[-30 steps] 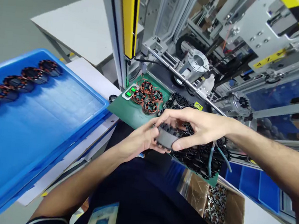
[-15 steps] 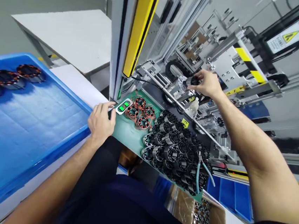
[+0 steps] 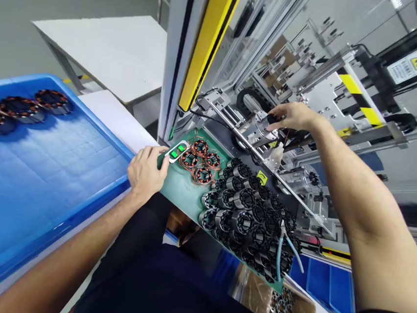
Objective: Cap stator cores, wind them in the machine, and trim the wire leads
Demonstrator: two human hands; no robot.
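My left hand [image 3: 148, 171] has its thumb and fingers curled at the near end of a white-framed button box [image 3: 178, 151] with two lit green buttons. Over the machine, my right hand [image 3: 293, 116] reaches to a round metal fixture [image 3: 257, 127]. Its fingertips close around a dark stator core [image 3: 271, 118] there, which they partly hide. Beside the button box lie several wound stators [image 3: 203, 175] with loose copper wire. Rows of bare black stator cores [image 3: 243, 221] stand close together on the green mat [image 3: 179, 189].
Blue-handled cutting pliers [image 3: 279, 254] lie across the cores. At left is a large blue tray [image 3: 55, 171] with several wound stators [image 3: 53, 101]. A metal rod [image 3: 245, 141] runs before the fixtures. A yellow post [image 3: 209, 48] rises beside the machine. A box of metal rings [image 3: 282, 306] sits below.
The whole view has shifted a little, so things appear farther right. My right hand stays at the fixture, its fingers slightly rearranged around the core. The left hand remains at the button box.
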